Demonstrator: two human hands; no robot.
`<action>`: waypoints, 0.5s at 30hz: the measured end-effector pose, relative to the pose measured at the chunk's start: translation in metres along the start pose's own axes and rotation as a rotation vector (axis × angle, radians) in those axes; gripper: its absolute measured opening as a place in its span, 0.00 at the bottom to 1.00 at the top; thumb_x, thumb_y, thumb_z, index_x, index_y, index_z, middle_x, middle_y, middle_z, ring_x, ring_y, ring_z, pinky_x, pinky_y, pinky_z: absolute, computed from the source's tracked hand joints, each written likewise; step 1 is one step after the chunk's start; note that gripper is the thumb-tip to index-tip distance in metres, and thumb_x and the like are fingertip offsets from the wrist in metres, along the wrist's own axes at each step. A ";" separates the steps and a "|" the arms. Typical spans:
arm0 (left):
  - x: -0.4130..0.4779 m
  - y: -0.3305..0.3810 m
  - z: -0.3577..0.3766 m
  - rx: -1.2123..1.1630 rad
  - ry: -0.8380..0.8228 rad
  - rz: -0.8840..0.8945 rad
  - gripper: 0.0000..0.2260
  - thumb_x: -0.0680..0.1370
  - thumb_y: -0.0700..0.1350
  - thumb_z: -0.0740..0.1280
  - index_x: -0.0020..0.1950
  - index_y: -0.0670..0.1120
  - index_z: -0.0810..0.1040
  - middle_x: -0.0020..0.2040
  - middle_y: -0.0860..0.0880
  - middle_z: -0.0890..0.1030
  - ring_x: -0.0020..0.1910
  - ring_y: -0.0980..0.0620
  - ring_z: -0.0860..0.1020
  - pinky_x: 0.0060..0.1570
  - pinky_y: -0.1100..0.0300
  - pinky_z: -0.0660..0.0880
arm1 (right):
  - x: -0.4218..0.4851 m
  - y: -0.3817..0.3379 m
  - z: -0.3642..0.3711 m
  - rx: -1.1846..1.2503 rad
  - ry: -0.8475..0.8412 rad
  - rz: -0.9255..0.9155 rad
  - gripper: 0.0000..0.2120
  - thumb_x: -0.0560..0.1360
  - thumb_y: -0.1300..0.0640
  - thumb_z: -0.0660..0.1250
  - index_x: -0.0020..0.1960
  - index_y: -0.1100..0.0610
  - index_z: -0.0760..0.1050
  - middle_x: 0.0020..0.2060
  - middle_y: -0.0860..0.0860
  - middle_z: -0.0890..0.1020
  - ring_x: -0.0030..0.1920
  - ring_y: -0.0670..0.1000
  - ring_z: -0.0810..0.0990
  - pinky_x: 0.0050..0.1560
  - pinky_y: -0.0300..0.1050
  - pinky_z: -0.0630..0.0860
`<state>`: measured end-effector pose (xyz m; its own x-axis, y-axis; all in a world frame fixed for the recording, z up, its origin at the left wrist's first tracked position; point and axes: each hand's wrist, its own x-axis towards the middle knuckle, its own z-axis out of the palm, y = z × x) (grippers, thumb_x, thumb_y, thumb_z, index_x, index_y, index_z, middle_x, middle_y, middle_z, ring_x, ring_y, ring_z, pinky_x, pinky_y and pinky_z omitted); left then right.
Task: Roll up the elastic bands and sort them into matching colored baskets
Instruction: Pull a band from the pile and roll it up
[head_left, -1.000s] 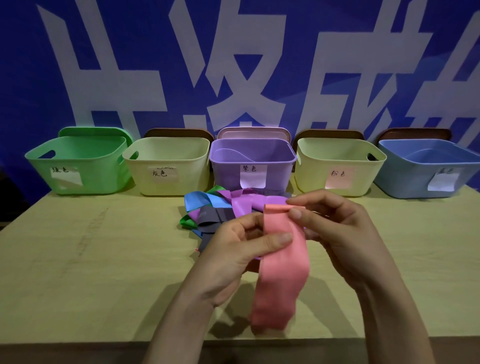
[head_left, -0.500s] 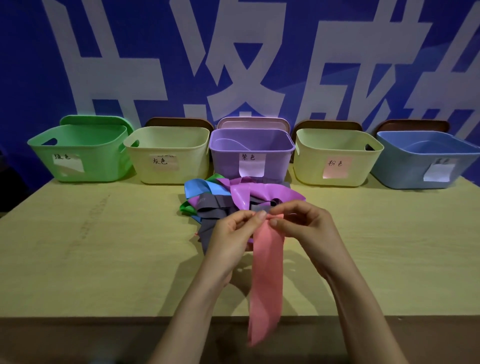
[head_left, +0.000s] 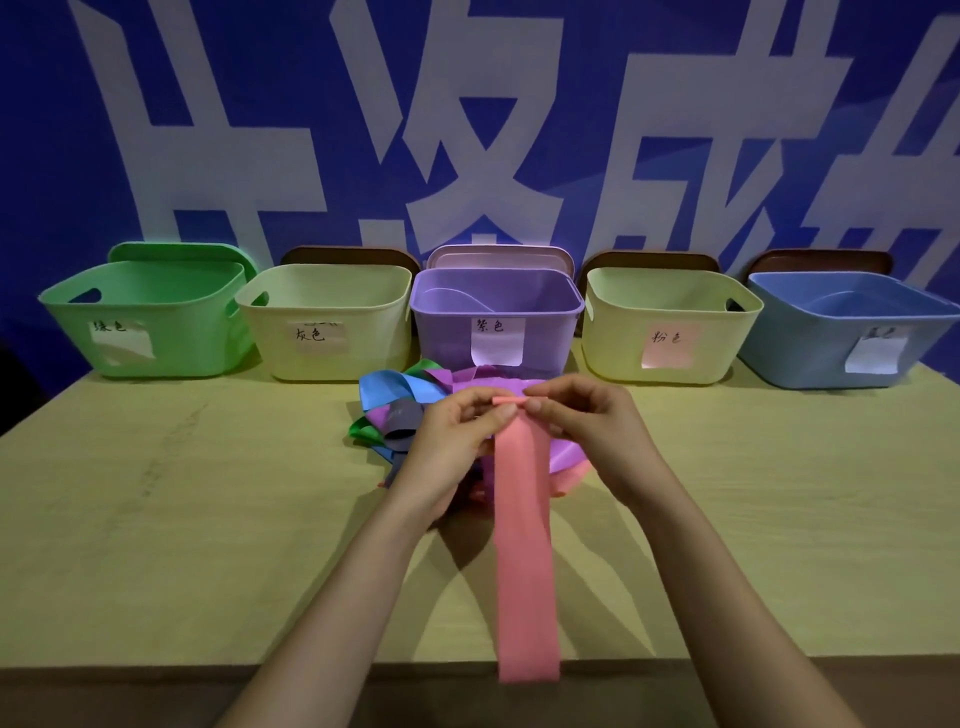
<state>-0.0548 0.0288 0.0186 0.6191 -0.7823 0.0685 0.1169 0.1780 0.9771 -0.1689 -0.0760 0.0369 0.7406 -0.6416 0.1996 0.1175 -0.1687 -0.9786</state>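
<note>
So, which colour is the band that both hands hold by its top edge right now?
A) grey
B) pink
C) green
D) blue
B: the left hand and the right hand both pinch the rolled top edge of the pink band, while the blue, green and grey bands lie in the pile behind them.

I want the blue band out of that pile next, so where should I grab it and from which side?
Pinch the blue band at its raised loop on the pile's far left, coming from the left and above. That loop arches up clear, while its lower run seems tucked under the grey band. Your left hand is nearest, once it lets the pink band go.
</note>
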 end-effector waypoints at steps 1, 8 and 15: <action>0.007 -0.003 -0.001 -0.010 0.007 -0.013 0.04 0.76 0.37 0.68 0.49 0.44 0.79 0.47 0.46 0.84 0.45 0.52 0.81 0.48 0.57 0.77 | 0.006 0.005 0.001 0.035 0.010 0.012 0.05 0.71 0.65 0.72 0.45 0.58 0.82 0.36 0.50 0.84 0.40 0.45 0.80 0.45 0.41 0.77; 0.051 -0.018 -0.011 -0.023 0.001 -0.079 0.05 0.75 0.35 0.68 0.46 0.44 0.81 0.39 0.49 0.84 0.39 0.55 0.82 0.41 0.64 0.79 | 0.048 0.038 -0.002 0.128 0.043 0.037 0.06 0.70 0.67 0.72 0.44 0.59 0.81 0.34 0.49 0.84 0.36 0.44 0.80 0.38 0.36 0.76; 0.074 -0.037 -0.017 -0.063 0.039 -0.050 0.03 0.75 0.37 0.68 0.44 0.43 0.81 0.38 0.49 0.85 0.38 0.56 0.82 0.39 0.65 0.78 | 0.072 0.063 -0.003 0.158 -0.013 -0.010 0.08 0.67 0.72 0.72 0.41 0.60 0.81 0.36 0.50 0.85 0.39 0.44 0.81 0.39 0.34 0.76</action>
<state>-0.0006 -0.0252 -0.0158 0.6407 -0.7677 0.0111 0.1963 0.1778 0.9643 -0.1099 -0.1354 -0.0105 0.7474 -0.6302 0.2102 0.2272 -0.0548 -0.9723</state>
